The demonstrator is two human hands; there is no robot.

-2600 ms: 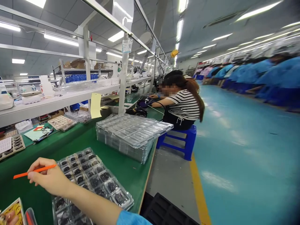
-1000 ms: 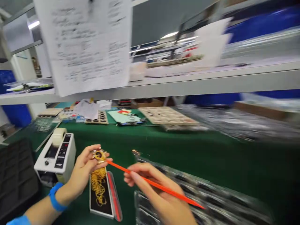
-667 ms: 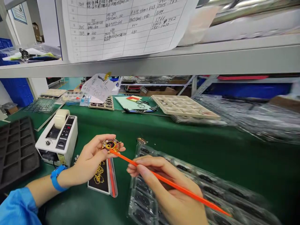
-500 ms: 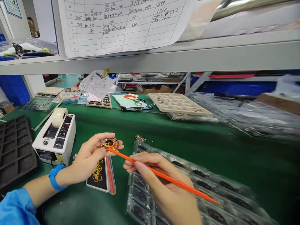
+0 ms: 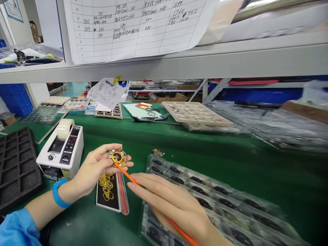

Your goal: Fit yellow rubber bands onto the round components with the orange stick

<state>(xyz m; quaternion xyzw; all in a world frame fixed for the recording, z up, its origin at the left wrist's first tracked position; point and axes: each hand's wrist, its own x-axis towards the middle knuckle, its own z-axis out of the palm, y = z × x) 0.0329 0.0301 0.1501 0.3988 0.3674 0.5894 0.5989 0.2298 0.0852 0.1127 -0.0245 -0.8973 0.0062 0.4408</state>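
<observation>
My left hand point(image 5: 93, 169) pinches a small round gold-rimmed part point(image 5: 117, 156) with a dark centre, held above the green bench. My right hand point(image 5: 176, 205) grips a thin orange stick point(image 5: 128, 175) like a pencil, and the stick's tip touches the lower edge of the round part. Below the part lies a small black card point(image 5: 108, 193) covered with thin yellow rings. Under my right hand sits a clear blister tray point(image 5: 225, 201) with several dark round parts in its pockets.
A white tape dispenser point(image 5: 63, 150) stands to the left, with a black foam tray point(image 5: 15, 167) beyond it. A beige pocketed tray point(image 5: 194, 113), papers and clear trays lie at the back. A grey shelf point(image 5: 179, 65) with a hanging written sheet point(image 5: 133, 24) runs overhead.
My view swung from the aisle and a seated co-worker down to the bench. My left hand raised the round part, and the stick's tip came up against it.
</observation>
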